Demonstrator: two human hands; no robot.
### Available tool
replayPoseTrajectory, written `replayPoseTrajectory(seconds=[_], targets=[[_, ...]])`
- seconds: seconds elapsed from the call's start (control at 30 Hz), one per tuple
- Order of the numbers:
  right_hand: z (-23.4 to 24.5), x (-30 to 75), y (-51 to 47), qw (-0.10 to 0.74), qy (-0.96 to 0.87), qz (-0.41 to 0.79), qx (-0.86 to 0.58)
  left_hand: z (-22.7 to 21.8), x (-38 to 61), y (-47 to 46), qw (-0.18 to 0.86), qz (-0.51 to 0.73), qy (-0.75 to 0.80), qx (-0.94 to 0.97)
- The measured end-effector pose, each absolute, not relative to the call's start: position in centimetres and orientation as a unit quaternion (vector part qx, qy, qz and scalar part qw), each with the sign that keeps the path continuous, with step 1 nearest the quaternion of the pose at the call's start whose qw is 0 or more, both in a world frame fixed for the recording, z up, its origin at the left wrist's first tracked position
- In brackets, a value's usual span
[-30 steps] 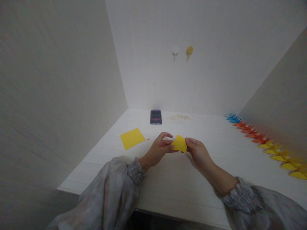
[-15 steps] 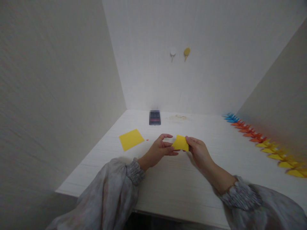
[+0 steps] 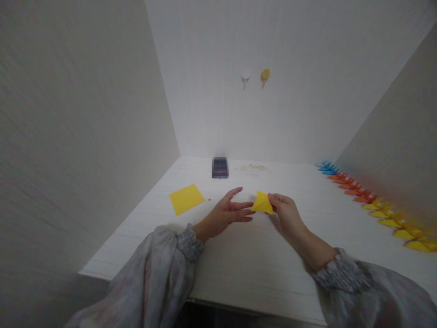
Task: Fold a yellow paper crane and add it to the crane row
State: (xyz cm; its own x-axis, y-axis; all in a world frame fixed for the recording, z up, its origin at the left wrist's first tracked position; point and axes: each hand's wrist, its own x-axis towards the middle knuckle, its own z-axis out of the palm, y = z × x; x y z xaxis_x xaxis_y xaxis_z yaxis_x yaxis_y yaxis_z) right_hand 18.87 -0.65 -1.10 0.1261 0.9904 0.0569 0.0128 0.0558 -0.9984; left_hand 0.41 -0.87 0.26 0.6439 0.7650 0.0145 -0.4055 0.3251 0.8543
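Between my hands, a small folded piece of yellow origami paper (image 3: 262, 203) is held above the white table. My right hand (image 3: 285, 212) pinches its right edge between thumb and fingers. Beside its left corner, my left hand (image 3: 229, 213) has its fingers spread and its thumb raised, with the fingertips at or just touching the paper. A crease runs diagonally over the paper's face. Left of my left hand lies a flat yellow sheet (image 3: 186, 199), with a tiny red-orange scrap (image 3: 209, 199) by its right corner.
A row of folded paper cranes (image 3: 385, 212), blue, orange-red and yellow, runs along the right wall. A dark, blurred-out object (image 3: 220, 167) stands at the table's back. Two hooks, one white (image 3: 245, 76) and one gold (image 3: 265, 76), are on the back wall.
My left hand has let go of the folded paper and spread its fingers. The paper, in my right hand, has shifted slightly right and turned, so a diagonal fold now shows.
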Motion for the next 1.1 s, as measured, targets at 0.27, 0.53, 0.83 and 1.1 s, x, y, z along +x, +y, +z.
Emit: replayPoseTrajectory(seconds=[0.27, 0.53, 0.83, 1.1], targets=[[-1.3, 18.4, -0.9, 0.540, -0.486, 0.406, -0.554, 0.0, 0.6, -0.5, 0.707, 0.360, 0.325, 0.516], [-1.3, 18.4, -0.9, 0.535, -0.471, 0.437, -0.549, -0.5, 0.7, -0.3, 0.688, 0.371, 0.308, 0.542], [-0.5, 18.3, -1.8, 0.464, -0.651, 0.169, -0.577, -1.6, 0.7, 0.5, 0.471, 0.412, 0.416, 0.659], [0.0, 17.4, -2.5, 0.480, -0.651, 0.308, -0.501, -1.6, 1.0, 0.6, 0.618, 0.394, 0.358, 0.579]])
